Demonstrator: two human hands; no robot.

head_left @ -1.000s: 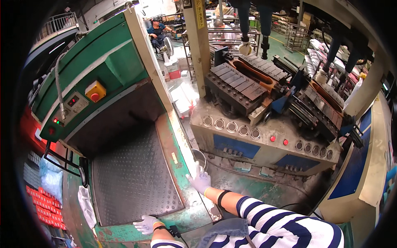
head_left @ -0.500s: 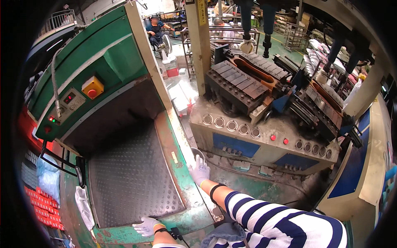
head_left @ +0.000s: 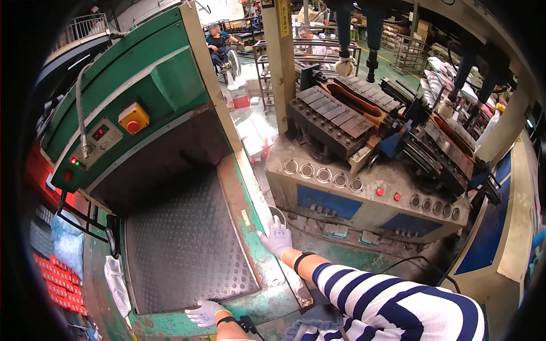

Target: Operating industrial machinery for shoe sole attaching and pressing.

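Both my hands wear pale thin gloves. My left hand [head_left: 205,313] lies with fingers stretched out on the green front rim of a boxy machine, at the lower edge of its dark studded plate [head_left: 182,250]. My right hand [head_left: 277,237] rests on the worn green and white right side frame [head_left: 254,232] of the same machine, fingers apart. Neither hand holds anything. Above the plate, the green housing carries a yellow box with a red push button [head_left: 133,126] and a small lit display panel [head_left: 103,135].
A second machine [head_left: 364,176] with round gauges and clamped metal moulds [head_left: 335,116] stands to the right. A white cloth [head_left: 116,287] hangs at the left side. Red boxes [head_left: 60,284] are stacked beyond it. Two people sit at the back near a fan [head_left: 232,65].
The whole view has shifted slightly right and down. My right hand's fingers have spread, its thumb now reaching left over the frame. My left hand stays on the front rim.
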